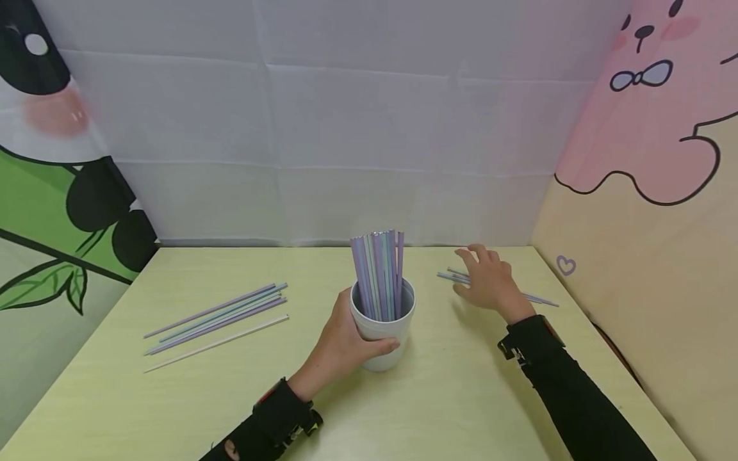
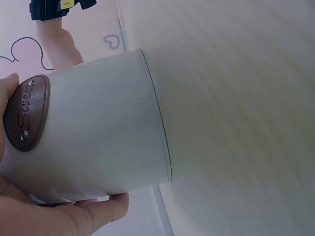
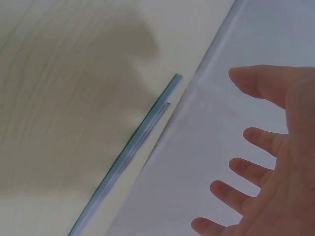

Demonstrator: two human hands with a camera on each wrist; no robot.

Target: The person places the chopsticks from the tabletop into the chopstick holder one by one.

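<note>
Cup (image 1: 383, 333) (full of straws) is gripped by left hand (image 1: 340, 346); loose straws (image 1: 461, 277) lie just under spread right hand (image 1: 489, 282).

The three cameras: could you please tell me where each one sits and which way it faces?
Head: worn on the head, looking down at the table; shows both hands and black sleeves.
Left wrist: faces the white cup that the left hand grips.
Right wrist: faces straws under the open right hand.
Head and left wrist views share the cup.

The right hand (image 1: 490, 282) hides the middle of the straws (image 1: 539, 299).
</note>
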